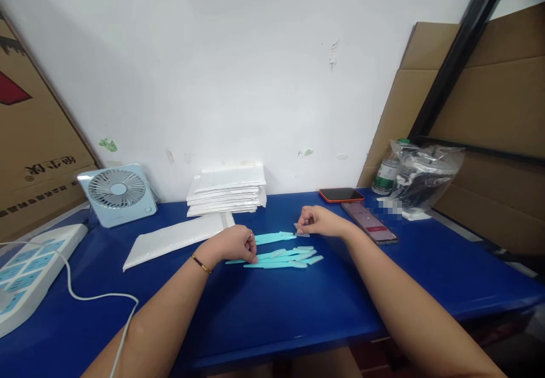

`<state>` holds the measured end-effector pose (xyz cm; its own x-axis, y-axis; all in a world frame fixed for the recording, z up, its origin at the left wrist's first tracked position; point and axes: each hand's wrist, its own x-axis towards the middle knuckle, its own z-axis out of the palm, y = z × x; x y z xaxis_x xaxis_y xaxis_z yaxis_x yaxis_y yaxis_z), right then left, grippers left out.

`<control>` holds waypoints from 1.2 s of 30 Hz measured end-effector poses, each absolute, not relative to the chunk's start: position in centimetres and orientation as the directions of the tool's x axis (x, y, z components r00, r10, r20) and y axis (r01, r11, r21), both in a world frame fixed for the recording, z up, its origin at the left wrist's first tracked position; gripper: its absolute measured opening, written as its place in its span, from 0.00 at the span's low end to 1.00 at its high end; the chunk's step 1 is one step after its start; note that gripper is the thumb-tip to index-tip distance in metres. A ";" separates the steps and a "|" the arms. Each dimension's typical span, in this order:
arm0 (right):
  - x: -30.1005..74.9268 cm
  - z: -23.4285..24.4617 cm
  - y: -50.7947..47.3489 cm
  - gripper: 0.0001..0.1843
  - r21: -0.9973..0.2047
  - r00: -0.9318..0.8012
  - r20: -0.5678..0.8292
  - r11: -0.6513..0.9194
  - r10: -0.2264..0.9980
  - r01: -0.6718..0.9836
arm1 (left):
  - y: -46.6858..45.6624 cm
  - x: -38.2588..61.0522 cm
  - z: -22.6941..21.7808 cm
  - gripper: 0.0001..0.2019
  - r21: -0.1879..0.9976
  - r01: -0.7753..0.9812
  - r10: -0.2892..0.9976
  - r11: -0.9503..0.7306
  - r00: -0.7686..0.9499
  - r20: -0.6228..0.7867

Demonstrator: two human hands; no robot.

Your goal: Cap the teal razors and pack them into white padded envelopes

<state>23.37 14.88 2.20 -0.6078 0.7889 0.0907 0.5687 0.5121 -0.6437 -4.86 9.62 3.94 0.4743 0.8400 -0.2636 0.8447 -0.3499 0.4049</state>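
Backed by a white wall (264, 83) with flaking patches: a blue table (264, 310), cluttered at both ends. At far left, a printed cardboard box (38, 122), then a white power strip (38, 276) and a white cable (100, 297), curving across the left forearm (166, 298). Possible snag there, given a quick pull of that arm. Next, a pale blue fan (121, 193); cannot tell whether running. If so, a possible cause of light pieces shifting.

Toward the centre, a single white padded envelope (179, 239) lying flat, and behind it a stack of similar envelopes (225, 190), edges uneven; liable to slide if knocked. Just right, the left hand (240, 243), thumb and fingertips narrowly spaced at the near group of turquoise sticks (276, 264). Cannot tell whether gripping or only touching. Between the hands, these same sticks on the table in two loose groups, partly overlapping, paler ends to the right. Likely to scatter if dragged from underneath.

Further right, the right hand (313, 222), thumb and finger pinched on a small clear piece (304, 235). Easily dropped and lost to sight, being transparent. Beyond, an orange-edged phone (340, 195) and a lit phone (368, 223), exposed to an elbow sweep. At far right, a bottle (386, 175) beside a clear plastic bag (426, 176)
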 end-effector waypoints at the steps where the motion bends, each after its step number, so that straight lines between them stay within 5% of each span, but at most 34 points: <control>1: 22.8 2.2 14.5 0.14 -0.644 -0.636 0.093 0.533 0.766 0.548 | 9.5 -4.8 4.0 0.12 0.405 0.848 0.835 -0.342 0.472 -0.284; 10: 20.5 1.7 13.9 0.13 -0.664 -0.699 0.150 0.595 0.699 0.452 | 10.7 -3.8 2.7 0.12 0.462 0.826 0.904 -0.322 0.413 -0.107; 17: 24.4 1.8 15.9 0.14 -0.645 -0.549 0.097 0.472 0.830 0.601 | 11.4 -4.2 2.0 0.12 0.449 0.845 0.926 -0.290 0.366 -0.090; 24: 24.1 2.1 15.2 0.15 -0.553 -0.639 0.011 0.537 0.769 0.637 | 10.4 -3.3 2.3 0.15 0.387 0.855 0.936 -0.346 0.341 0.083; 31: 23.6 1.6 15.1 0.11 -0.558 -0.666 -0.055 0.530 0.744 0.639 | 9.8 -2.1 1.9 0.09 0.243 0.862 0.895 -0.444 0.440 0.075; 36: 23.7 2.0 15.0 0.13 -0.640 -0.658 -0.071 0.471 0.750 0.607 | 9.9 -2.4 2.0 0.08 0.316 0.853 0.902 -0.415 0.431 0.021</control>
